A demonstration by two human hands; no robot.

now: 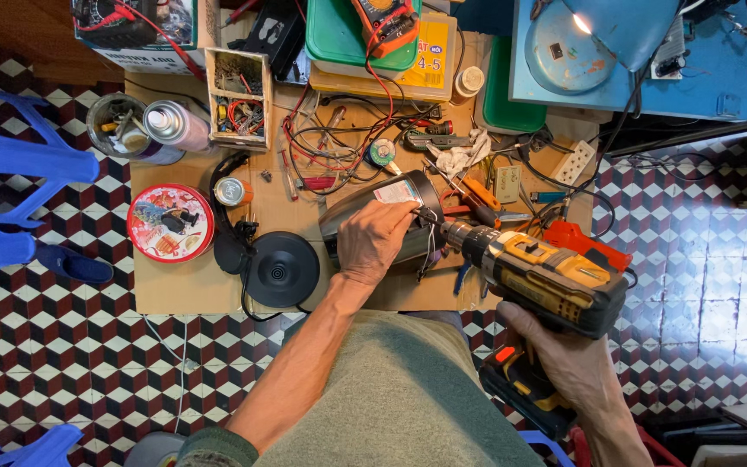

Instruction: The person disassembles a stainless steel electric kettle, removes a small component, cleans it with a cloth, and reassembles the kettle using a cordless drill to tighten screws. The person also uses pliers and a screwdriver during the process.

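Head view, cordless drill (533, 277) pointing left into sideways kettle (373, 216), left hand (373, 242) steadying

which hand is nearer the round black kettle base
Left. The left hand grips the steel kettle body just right of the black kettle base. The right hand holds the yellow drill, much farther right.

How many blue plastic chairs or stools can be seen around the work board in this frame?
2: one blue plastic chair at the left edge beside the cardboard work board, and part of another blue plastic stool at the bottom left corner. Others may lie outside the frame.
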